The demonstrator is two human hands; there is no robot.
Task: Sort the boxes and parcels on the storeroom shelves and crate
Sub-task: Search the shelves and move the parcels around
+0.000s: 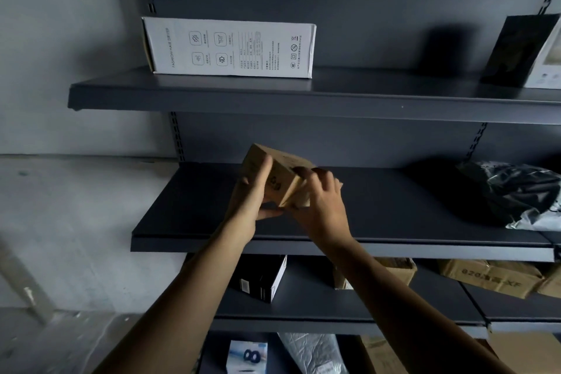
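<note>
A small brown cardboard box is tilted above the middle dark shelf. My left hand grips its left side, fingers up the face and thumb underneath. My right hand grips its right end with curled fingers. A white hair-dryer box lies on the upper shelf. A black plastic parcel lies at the right end of the middle shelf.
On the upper shelf's right end stands a black and white box. On the lower shelf are a black box and brown cartons. Below them are a white-blue box, a grey parcel and another carton. A grey wall is at left.
</note>
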